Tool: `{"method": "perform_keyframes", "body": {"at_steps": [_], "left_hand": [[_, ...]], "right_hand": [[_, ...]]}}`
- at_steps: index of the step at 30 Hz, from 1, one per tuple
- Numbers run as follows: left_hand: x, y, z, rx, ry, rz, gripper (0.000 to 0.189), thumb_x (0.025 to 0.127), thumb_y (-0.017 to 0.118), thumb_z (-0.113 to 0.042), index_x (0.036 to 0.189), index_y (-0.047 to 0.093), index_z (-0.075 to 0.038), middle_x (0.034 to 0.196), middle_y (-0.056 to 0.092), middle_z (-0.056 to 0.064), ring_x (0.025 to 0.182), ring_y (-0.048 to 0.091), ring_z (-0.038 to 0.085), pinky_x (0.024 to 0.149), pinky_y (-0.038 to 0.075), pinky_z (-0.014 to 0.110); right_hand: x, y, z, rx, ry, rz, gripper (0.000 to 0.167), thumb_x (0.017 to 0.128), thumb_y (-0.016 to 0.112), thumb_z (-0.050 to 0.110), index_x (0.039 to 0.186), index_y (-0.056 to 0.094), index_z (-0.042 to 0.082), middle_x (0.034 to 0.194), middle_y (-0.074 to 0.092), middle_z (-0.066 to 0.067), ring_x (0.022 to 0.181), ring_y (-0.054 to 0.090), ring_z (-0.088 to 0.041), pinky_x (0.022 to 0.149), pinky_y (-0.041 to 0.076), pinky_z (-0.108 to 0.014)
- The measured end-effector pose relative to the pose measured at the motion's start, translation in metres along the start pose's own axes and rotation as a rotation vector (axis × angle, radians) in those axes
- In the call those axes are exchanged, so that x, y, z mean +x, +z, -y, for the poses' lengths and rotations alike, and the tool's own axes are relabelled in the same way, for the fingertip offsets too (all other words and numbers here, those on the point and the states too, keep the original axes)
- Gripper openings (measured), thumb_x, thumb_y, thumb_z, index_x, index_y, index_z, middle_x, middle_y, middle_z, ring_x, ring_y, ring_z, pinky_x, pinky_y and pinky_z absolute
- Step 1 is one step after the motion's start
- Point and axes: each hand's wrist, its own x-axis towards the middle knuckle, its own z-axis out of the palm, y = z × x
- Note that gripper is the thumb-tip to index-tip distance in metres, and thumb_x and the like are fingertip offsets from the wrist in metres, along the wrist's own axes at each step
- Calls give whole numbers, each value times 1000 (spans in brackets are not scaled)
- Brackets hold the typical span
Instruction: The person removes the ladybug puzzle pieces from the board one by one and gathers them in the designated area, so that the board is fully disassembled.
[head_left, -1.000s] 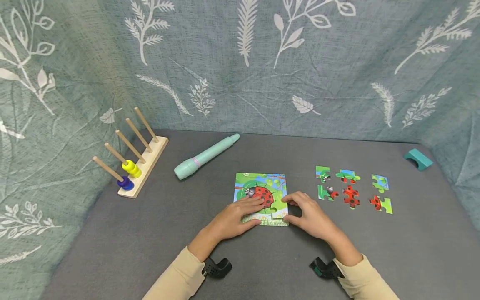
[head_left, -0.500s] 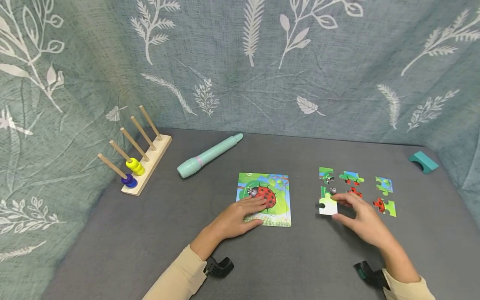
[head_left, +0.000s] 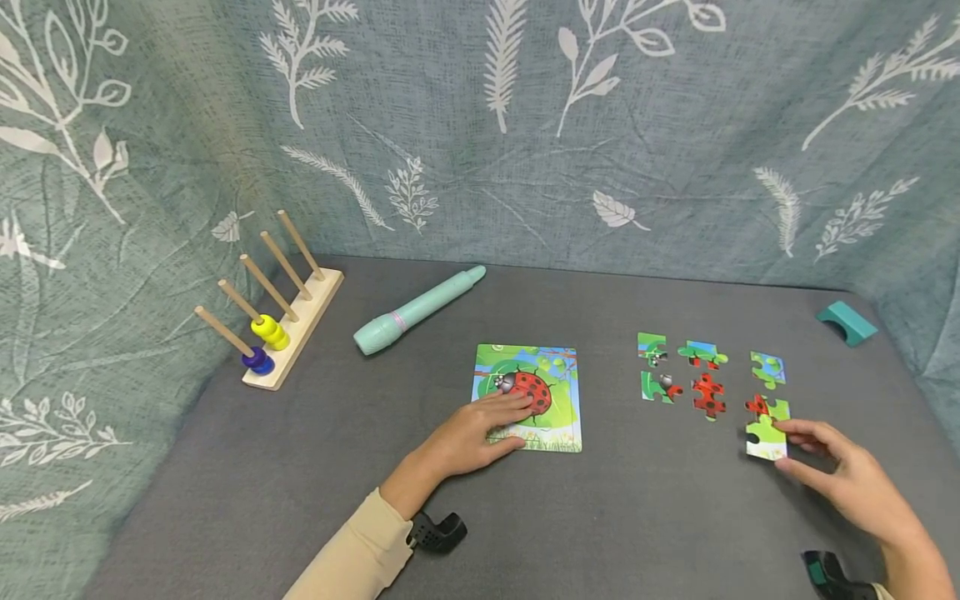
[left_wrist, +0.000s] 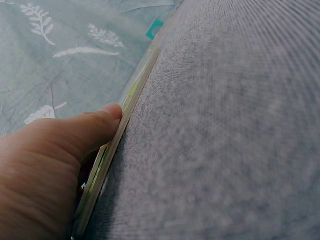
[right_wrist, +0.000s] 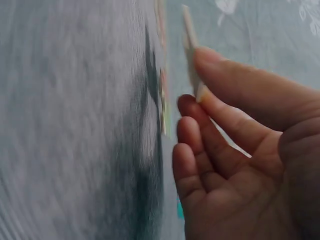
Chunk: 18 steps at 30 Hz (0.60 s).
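My left hand [head_left: 480, 429] lies across the lower left of a square puzzle board [head_left: 562, 417] with a ladybug picture, its fingers straight over the red ladybug [head_left: 531, 387]. In the left wrist view the thumb [left_wrist: 95, 130] rests at the edge of the board [left_wrist: 131, 102]. Over to the right, my right hand [head_left: 851, 475] pinches a green and white puzzle piece [head_left: 765, 437] by its right edge, between thumb and fingers. The right wrist view shows this piece [right_wrist: 190, 47] edge-on above the table. It overlaps a red and green piece [head_left: 757, 406] in the head view.
Several loose puzzle pieces, among them a red spotted one [head_left: 708, 396], lie right of the board. A teal arch block [head_left: 847, 323] stands at the far right. A mint-green microphone-shaped toy [head_left: 420, 310] and a peg stand [head_left: 300, 333] with blue and yellow beads occupy the left.
My right hand has lifted the puzzle piece from the board's lower right and carried it right, past the loose pieces. The left hand stays on the board.
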Motion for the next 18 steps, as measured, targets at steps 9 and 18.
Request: {"method": "perform_keyframes", "body": {"at_steps": [9, 18], "left_hand": [[-3, 0, -1, -10, -52, 9, 46, 89, 66, -28, 131, 58, -9, 138, 54, 4, 131, 47, 18, 116, 31, 32], [-1, 1, -1, -6, -17, 1, 46, 90, 66, -27, 131, 59, -7, 138, 54, 5, 131, 48, 19, 116, 32, 33]], "right_hand": [[-4, 0, -17, 6, -14, 12, 41, 83, 73, 14, 118, 58, -2, 111, 46, 21, 92, 36, 24, 74, 33, 4], [-9, -1, -23, 2, -58, 13, 39, 82, 74, 10, 116, 58, -2, 105, 38, 32, 94, 35, 22, 76, 32, 4]]}}
